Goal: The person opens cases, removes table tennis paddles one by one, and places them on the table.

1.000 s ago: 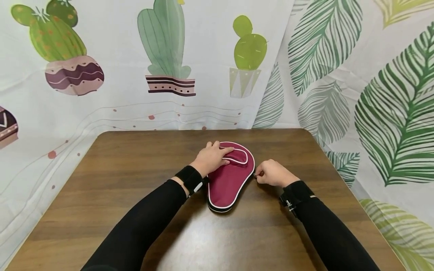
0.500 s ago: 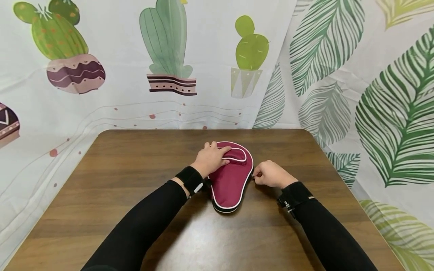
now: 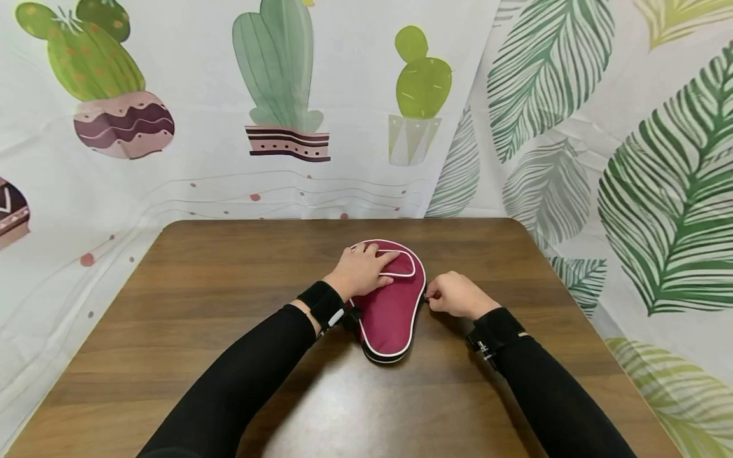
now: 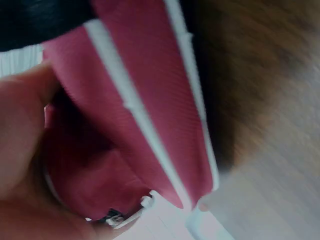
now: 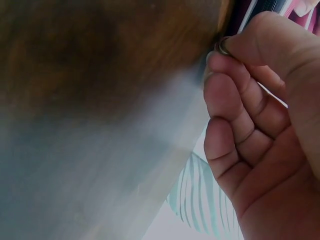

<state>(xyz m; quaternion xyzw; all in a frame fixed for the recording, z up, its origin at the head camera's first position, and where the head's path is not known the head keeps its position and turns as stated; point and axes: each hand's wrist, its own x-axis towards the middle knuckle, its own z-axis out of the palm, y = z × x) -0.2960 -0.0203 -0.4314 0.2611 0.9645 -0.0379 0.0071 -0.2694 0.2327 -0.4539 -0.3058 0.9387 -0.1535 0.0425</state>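
Note:
A dark red table tennis paddle case (image 3: 389, 318) with white piping and black sides lies on the table, its narrow end toward me. On its wide part, my left hand (image 3: 361, 270) rests with spread fingers over the small front pocket (image 3: 404, 263). The left wrist view shows that hand (image 4: 22, 145) arched close over the red fabric (image 4: 145, 75). At the case's right side, my right hand (image 3: 458, 294) pinches a small metal zipper pull (image 5: 222, 46) between thumb and index finger. The other fingers of this hand (image 5: 270, 130) are curled in.
The brown wooden table (image 3: 229, 273) extends around the case on every side. A white cloth printed with cacti and leaves (image 3: 355, 127) hangs behind the table's far edge.
The case has turned slightly, its narrow end swinging to the right. My left hand has shifted a little right over the pocket. The right hand has moved slightly left, still pinching the zipper pull.

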